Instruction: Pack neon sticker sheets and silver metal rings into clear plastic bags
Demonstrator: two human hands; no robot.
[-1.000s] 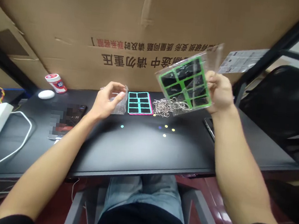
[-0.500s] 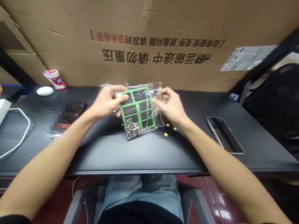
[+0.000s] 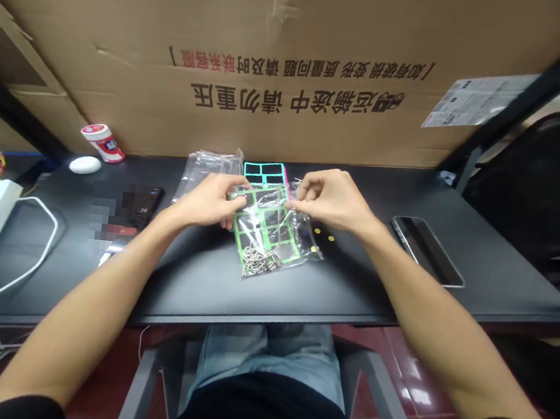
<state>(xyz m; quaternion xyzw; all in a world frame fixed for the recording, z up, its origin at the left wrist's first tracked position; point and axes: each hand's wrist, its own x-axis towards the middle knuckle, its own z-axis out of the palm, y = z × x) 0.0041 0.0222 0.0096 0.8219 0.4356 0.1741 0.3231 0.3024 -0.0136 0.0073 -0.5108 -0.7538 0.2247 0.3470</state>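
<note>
Fingers (image 3: 236, 188) of L hand (image 3: 205, 201) & R hand (image 3: 334, 198) pinched closed on top edge of clear poly bag (image 3: 306, 249) lying on worktop (image 3: 351, 290), green-framed card (image 3: 269, 238) & metal key rings (image 3: 258, 262) inside; opening bag looks like step in hand, next move wants steady two-hand pull apart.

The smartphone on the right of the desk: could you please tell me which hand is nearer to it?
The right hand is nearer, to the left of the smartphone and not touching it. The left hand is farther away, beyond the plastic bag.
</note>
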